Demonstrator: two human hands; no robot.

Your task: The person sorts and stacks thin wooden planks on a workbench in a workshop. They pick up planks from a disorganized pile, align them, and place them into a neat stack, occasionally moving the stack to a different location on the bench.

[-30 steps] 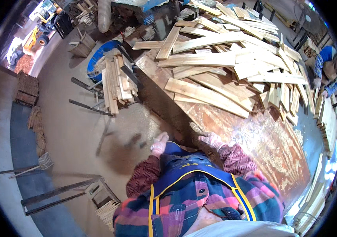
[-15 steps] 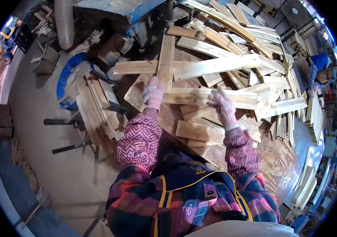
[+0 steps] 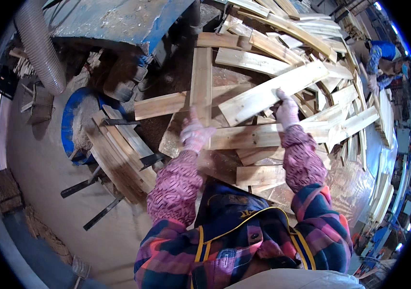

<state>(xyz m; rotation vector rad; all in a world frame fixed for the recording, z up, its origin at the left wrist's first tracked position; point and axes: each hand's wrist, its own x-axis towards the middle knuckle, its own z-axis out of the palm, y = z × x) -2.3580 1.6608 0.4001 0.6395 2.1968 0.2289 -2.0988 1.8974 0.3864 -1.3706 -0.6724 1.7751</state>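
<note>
Both hands wear pale pinkish gloves. My left hand [image 3: 196,133] is open, its thumb and fingers spread, at the near end of a board [image 3: 201,79] that points away from me. Whether the fingertips touch that board I cannot tell. My right hand [image 3: 287,110] is closed on the near edge of a wide pale plank [image 3: 273,94], which slants up to the right over the pile. Nearer to me, another board [image 3: 246,137] lies crosswise, partly behind my right hand and sleeve. A further board [image 3: 160,106] runs left beneath the one pointing away.
A heap of loose boards [image 3: 306,36] spreads to the far right. On the left, planks [image 3: 116,159] rest on a rack with dark metal arms, near a blue tub [image 3: 68,127] of sawdust. A blue machine table [image 3: 119,24] and ribbed hose [image 3: 39,45] stand beyond. Another person [image 3: 381,55] bends at far right.
My right hand has moved from above the crosswise board to the wide pale plank, which now slants more steeply. My left hand's fingers have spread. The whole view has shifted and turned.
</note>
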